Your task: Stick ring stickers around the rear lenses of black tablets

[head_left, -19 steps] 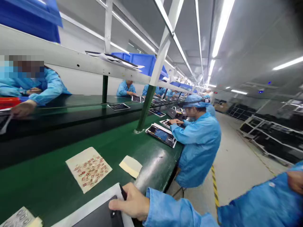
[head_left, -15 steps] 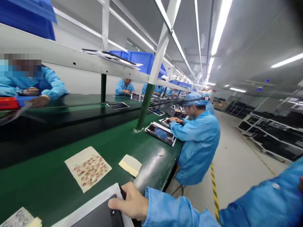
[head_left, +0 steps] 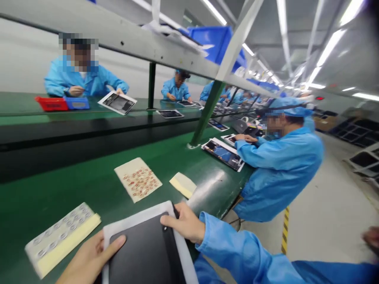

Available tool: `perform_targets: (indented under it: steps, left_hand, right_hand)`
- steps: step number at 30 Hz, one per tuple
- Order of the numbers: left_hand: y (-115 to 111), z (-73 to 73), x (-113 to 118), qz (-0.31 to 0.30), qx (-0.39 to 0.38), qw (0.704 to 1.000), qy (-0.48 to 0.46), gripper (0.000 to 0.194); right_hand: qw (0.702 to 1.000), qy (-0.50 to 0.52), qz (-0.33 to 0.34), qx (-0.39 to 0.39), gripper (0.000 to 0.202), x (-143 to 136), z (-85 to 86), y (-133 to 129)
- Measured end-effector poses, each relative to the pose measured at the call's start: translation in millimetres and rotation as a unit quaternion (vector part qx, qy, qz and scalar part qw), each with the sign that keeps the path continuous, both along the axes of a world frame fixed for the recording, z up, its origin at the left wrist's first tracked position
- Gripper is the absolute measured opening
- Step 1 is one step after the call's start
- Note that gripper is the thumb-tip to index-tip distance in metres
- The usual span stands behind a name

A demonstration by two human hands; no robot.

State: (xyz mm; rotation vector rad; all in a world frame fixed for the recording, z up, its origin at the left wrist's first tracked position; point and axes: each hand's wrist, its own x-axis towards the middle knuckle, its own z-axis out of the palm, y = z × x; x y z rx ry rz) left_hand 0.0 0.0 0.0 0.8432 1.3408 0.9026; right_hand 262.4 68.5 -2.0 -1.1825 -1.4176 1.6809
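A flat black panel with a white sheet under it is at the bottom centre. My left hand grips its left edge, thumb on top. My right hand holds the top right corner, thumb pressed on the black face and fingers beneath. Beyond the panel, a cream sheet with small red-marked pieces lies on the green table. To its right is a small pale yellow sheet. A sheet with round clear stickers and a yellow strip lies near my left hand.
At the right, a person in blue works beside a tablet-like device. Across the table another person holds a similar device near a red bin and a blue bin. A green-white post rises mid-table.
The view has swung left and down. My left hand has come into view on the panel's left edge, and more of the panel shows. The person across now holds a device up.
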Motion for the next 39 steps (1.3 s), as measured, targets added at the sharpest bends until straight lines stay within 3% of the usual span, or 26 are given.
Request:
perform_targets:
  steps: [3, 6, 11, 16, 23, 29, 35, 39]
  left_hand:
    - [-3, 16.4, 9, -0.001, -0.032, 0.999, -0.038, 0.051]
    - [-1, 23.0, 12, -0.009, -0.042, 0.998, -0.048, 0.057]
    - [-1, 18.6, 8, -0.018, -0.053, 0.997, -0.046, 0.059]
    - [-1, 14.4, 6, -0.026, -0.057, 0.997, -0.036, 0.062]
    - [-1, 12.0, 6, -0.021, -0.067, 0.996, -0.046, 0.065]
    - [-1, 15.5, 9, -0.006, -0.073, 0.997, -0.039, 0.069]
    - [0, 16.3, 8, -0.009, -0.082, 0.996, -0.029, 0.068]
    - [-1, 13.9, 6, -0.01, -0.081, 0.996, -0.028, 0.064]
  right_hand:
    - [1.0, 0.0, 0.012, -0.021, 0.046, 6, -2.2, -2]
    - [0.997, 0.018, 0.042, -0.063, 0.051, 15, -2.3, -1]
    - [0.996, -0.001, 0.084, -0.003, 0.04, 18, 4.1, -3]
    - [0.996, -0.037, 0.066, 0.047, 0.031, 13, 3.6, -5]
    - [0.998, -0.003, 0.048, -0.038, 0.039, 13, 3.1, -2]
    - [0.999, -0.033, 0.024, 0.003, 0.044, 7, 0.0, -2]
    - [0.996, -0.01, 0.079, -0.035, 0.047, 17, 6.2, 1]
    - [0.994, -0.004, 0.104, -0.016, 0.042, 20, 9.4, -1]
